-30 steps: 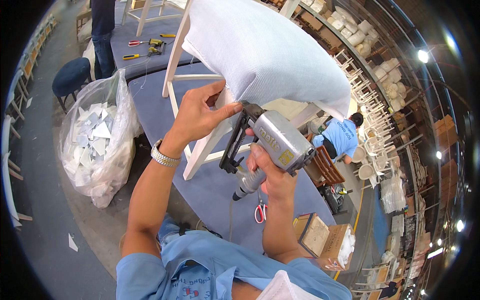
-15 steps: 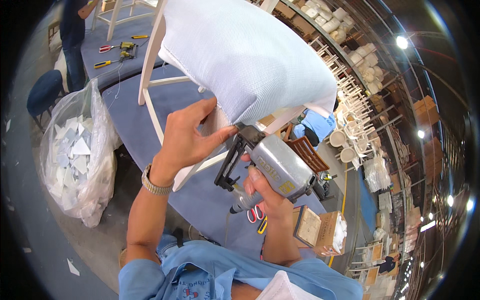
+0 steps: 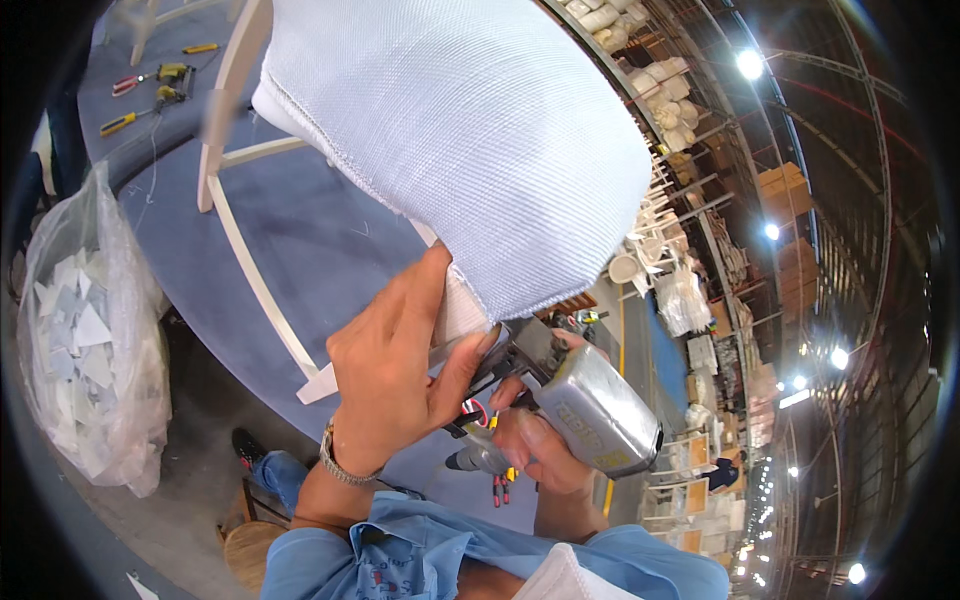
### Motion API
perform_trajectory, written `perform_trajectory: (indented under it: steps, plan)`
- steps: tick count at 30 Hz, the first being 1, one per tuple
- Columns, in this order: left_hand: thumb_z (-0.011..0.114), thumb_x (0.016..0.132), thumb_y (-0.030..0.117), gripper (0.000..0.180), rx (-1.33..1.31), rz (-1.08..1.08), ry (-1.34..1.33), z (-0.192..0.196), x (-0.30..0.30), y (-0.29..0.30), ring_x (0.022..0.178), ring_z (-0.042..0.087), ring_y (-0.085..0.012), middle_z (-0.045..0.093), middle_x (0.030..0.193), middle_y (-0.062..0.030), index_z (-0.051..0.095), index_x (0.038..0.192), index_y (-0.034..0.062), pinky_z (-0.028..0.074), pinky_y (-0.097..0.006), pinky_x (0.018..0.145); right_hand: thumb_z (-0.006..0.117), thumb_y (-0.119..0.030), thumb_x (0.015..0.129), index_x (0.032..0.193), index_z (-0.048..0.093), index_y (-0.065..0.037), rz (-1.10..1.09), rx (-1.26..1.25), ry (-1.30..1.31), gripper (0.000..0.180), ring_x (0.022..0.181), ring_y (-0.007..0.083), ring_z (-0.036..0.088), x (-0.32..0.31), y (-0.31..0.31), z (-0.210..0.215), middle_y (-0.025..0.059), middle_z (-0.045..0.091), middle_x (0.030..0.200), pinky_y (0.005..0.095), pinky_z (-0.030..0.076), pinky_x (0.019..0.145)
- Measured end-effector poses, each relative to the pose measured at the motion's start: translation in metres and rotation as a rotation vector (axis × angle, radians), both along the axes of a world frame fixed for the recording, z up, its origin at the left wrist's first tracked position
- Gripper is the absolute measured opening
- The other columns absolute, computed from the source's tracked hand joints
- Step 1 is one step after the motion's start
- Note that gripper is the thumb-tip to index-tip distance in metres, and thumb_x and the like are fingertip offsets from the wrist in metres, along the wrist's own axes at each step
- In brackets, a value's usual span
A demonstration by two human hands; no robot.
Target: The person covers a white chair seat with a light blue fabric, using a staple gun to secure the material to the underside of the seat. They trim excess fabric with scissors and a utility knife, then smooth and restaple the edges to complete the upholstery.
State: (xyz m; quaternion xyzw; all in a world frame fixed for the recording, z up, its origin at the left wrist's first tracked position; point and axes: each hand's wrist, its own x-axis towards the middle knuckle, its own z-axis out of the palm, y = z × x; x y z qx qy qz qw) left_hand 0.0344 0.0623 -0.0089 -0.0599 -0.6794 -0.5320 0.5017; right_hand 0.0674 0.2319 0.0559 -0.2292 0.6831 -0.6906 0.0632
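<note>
A chair with a pale wooden frame (image 3: 245, 250) is tipped over on the blue table; its seat is covered in light blue-white woven fabric (image 3: 460, 150). My left hand (image 3: 395, 350) is closed at the seat's near corner, its fingers and thumb pressing the fabric edge against the wood. In my right hand (image 3: 545, 450) is a silver pneumatic staple gun (image 3: 603, 412), gripped by its handle. Its nose sits at the fabric corner beside my left thumb; whether it touches is hidden.
A clear plastic bag (image 3: 90, 350) of pale scraps stands left of the blue table (image 3: 310, 225). At the table's far left lie a yellow-handled screwdriver (image 3: 118, 124), a yellow cutter (image 3: 201, 48) and another tool. A wooden stool (image 3: 250, 552) is at lower left. Stacked white chairs line the right.
My view has shifted. The seat corner, both my hands and the staple gun now appear lower in the picture. The gun's nose stays by the fabric corner.
</note>
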Motion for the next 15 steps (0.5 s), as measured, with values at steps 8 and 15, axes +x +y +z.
perform_trajectory:
  steps: [8,15]
  plan:
    - [0.073,0.086,0.027,0.060,0.062,-0.019,0.007,-0.009,-0.003,0.008,0.086,0.070,-0.0366,0.068,0.103,-0.0257,0.056,0.131,-0.0086,0.055,-0.037,0.073,0.066,-0.004,0.086,0.148,0.025,-0.011,-0.149,0.023,-0.067,0.074,0.058,0.0130,0.056,0.003,0.000,-0.008,0.0180,0.062,0.095,0.0244,0.046,0.049]
    - [0.076,0.087,0.019,0.058,-0.044,-0.018,-0.009,-0.011,-0.006,0.001,0.092,0.071,-0.0290,0.070,0.108,-0.0222,0.055,0.134,-0.0076,0.055,-0.034,0.082,0.067,-0.004,0.084,0.144,0.034,-0.002,0.049,-0.101,-0.080,0.069,0.059,0.0076,0.055,-0.017,0.012,-0.006,0.0106,0.062,0.098,0.0223,0.046,0.053]
